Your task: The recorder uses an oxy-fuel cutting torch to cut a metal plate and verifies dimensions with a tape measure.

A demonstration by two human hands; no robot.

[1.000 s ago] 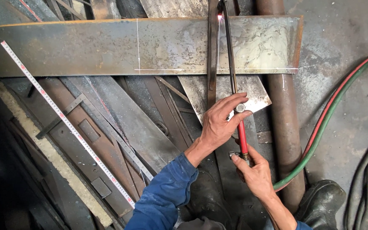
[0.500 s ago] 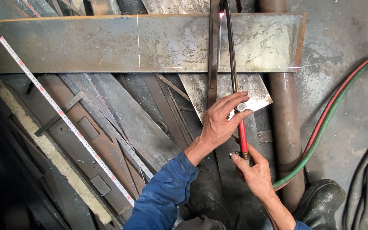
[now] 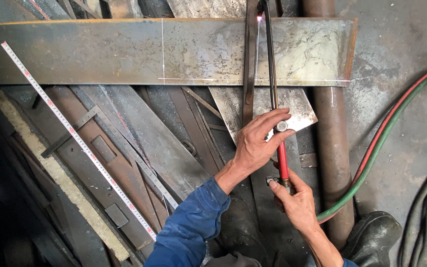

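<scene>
A long cutting torch (image 3: 273,74) with a red handle reaches away from me over a flat steel plate (image 3: 100,52). A small bright flame (image 3: 259,18) burns at its tip by the plate's far edge. My left hand (image 3: 258,143) grips the torch at a round silver knob. My right hand (image 3: 295,202) holds the red handle's near end by a valve. A narrow steel bar (image 3: 249,64) lies across the plate just left of the torch tube. Thin white lines are marked on the plate.
A steel tape measure (image 3: 75,138) lies diagonally on a pile of rusty scrap strips at the left. A thick rusty pipe (image 3: 332,148) runs down the right. Red and green hoses (image 3: 386,133) curve over the concrete floor. My boot (image 3: 371,237) is at bottom right.
The view has shifted slightly; hands and torch keep the same grip and place. The flame stays at the plate's far edge.
</scene>
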